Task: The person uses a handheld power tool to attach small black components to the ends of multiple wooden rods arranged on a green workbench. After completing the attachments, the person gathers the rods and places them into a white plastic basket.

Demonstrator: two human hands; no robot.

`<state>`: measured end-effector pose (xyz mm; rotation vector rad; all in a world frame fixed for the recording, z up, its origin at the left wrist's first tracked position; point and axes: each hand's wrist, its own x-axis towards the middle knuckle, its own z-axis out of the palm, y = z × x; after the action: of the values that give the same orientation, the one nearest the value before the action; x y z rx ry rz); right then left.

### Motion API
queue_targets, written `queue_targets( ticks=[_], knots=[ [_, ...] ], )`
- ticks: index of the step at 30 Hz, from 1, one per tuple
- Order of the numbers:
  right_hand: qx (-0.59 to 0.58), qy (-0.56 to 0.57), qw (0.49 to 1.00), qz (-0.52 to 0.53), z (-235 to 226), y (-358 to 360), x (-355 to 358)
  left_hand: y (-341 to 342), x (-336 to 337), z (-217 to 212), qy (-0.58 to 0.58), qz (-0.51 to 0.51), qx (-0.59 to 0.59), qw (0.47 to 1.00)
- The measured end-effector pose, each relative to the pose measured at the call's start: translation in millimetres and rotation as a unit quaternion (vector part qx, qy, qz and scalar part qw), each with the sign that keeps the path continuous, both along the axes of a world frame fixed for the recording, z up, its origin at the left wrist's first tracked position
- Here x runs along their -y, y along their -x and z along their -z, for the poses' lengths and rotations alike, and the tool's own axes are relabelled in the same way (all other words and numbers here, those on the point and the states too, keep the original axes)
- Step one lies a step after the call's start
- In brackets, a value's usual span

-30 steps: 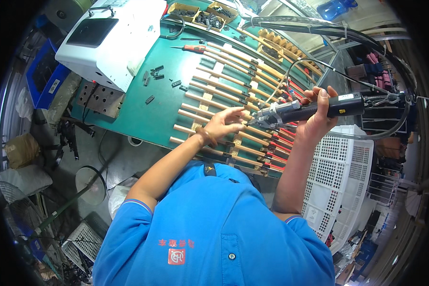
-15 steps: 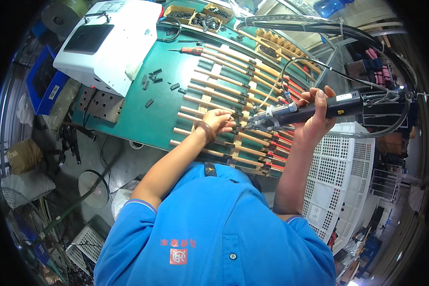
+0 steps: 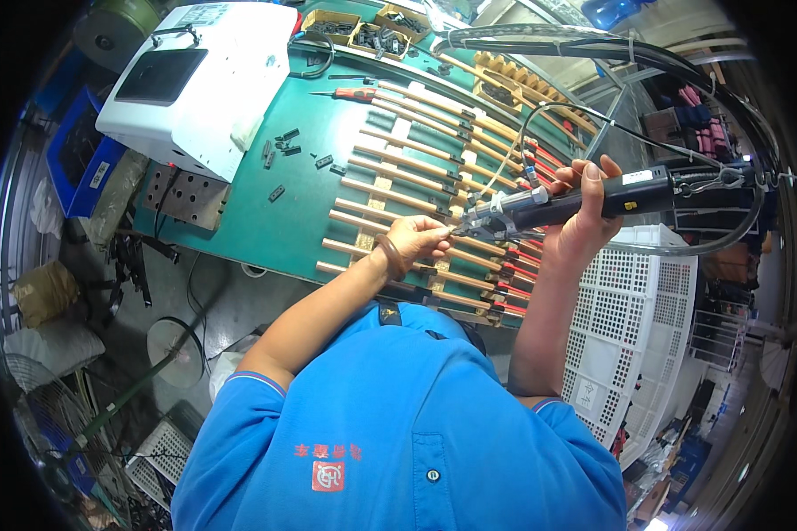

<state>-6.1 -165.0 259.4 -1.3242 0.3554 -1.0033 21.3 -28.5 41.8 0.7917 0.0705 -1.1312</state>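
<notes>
My right hand (image 3: 584,212) is wrapped round a black powered screwdriver (image 3: 646,196) with a silver metal nose and hoses at its back end. The tool lies nearly level, its tip pointing left over a row of slim wooden sticks (image 3: 390,191). Small black pieces sit along those sticks, and several have red right ends. At the tool's tip my left hand (image 3: 414,241) is closed, thumb and forefinger pinched together over the sticks. What it pinches, if anything, is too small to make out.
A white machine (image 3: 199,88) stands on the green table (image 3: 314,203) at the left. Loose black parts (image 3: 288,142) and a red-handled screwdriver (image 3: 356,94) lie on the table. Boxes of black parts (image 3: 379,41) stand behind. A white crate (image 3: 607,327) is at the right; hoses (image 3: 584,42) arch overhead.
My left hand has moved slightly right and down, its fingers closing together at the tool's tip. The powered screwdriver stays almost where it was in my right hand.
</notes>
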Motion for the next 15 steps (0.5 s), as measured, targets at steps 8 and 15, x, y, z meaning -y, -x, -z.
queue_targets(
  ticks=[8, 15],
  knots=[
    [-0.001, 0.013, 1.0, 0.009, 3.3, 3.7, 8.0, -14.6, -34.3, 23.3, 0.011, -0.046, -0.033, 0.998],
    [-0.004, 0.02, 1.0, -0.008, 5.5, 8.8, 3.8, -15.4, -68.0, 24.0, 0.028, -0.038, -0.059, 0.997]
  ],
)
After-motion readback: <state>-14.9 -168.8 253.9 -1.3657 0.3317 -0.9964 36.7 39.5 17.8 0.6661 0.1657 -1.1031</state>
